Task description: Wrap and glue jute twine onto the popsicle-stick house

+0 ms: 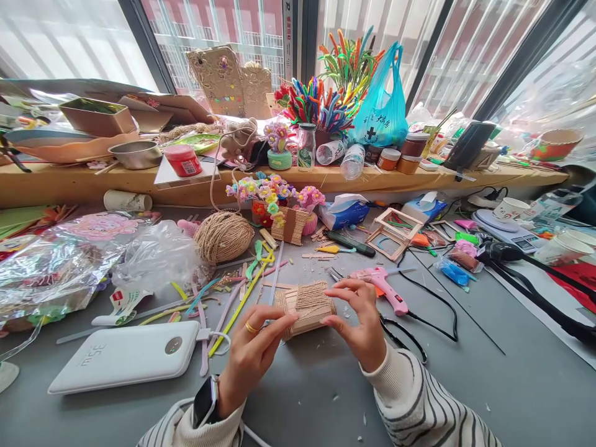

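Note:
A small craft-stick box (pixel 305 322), partly wrapped in twine (pixel 313 296), stands on the grey table in front of me. My left hand (pixel 254 340) holds its left end, with a fingertip on the top front edge. At the right end, my right hand (pixel 357 315) grips the box between thumb and forefinger, the other fingers lifted and curved. The underside and back of the box are hidden. Just behind my right hand lies a pink hot glue gun (pixel 384 288). A ball of twine (pixel 224 237) sits farther back on the left.
A white power bank (pixel 128 357) with a cable lies at left, near pipe cleaners (pixel 239 304). Behind are a small wooden frame (pixel 393 233), a blue tissue pack (pixel 344 212) and a green-black utility knife (pixel 349 243). A cluttered wooden ledge (pixel 279 183) runs along the windows.

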Available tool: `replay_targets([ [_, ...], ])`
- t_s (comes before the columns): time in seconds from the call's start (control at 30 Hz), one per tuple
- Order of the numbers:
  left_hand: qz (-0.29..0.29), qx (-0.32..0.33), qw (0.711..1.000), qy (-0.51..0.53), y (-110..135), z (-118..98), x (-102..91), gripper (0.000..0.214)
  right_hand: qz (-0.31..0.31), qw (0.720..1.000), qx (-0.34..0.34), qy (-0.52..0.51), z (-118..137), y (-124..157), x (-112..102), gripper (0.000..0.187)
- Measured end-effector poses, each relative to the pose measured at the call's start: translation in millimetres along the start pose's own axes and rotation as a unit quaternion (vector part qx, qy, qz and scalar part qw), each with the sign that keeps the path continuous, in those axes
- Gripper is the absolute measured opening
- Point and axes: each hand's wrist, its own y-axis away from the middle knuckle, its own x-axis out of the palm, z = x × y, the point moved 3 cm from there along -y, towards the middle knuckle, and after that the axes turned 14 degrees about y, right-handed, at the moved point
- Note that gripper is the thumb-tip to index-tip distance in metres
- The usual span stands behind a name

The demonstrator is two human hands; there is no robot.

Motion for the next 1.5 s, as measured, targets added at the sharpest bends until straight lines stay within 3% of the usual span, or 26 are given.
replay_targets([
  [0.2, 0.013, 0.007, 1.000, 0.019, 2, -3, 1.6, 0.029, 0.002, 1.000, -0.001, -0.007, 3, 3, 3, 0.016],
  [0.4, 0.004, 0.007, 1.000, 0.006, 3, -2, 3.5, 0.023, 0.025, 0.998, 0.030, -0.050, 0, 4, 2, 0.015],
  [0.73, -0.019, -0.051, 0.998, 0.018, 7, 1, 2.1, 0.020, 0.060, 0.985, 0.113, -0.112, -10, 5, 6, 0.016],
  [1.5, -0.004, -0.082, 0.997, 0.013, -1, 7, 5.9, 0.015, 0.065, 0.985, 0.131, -0.087, -17, 7, 12, 0.013],
])
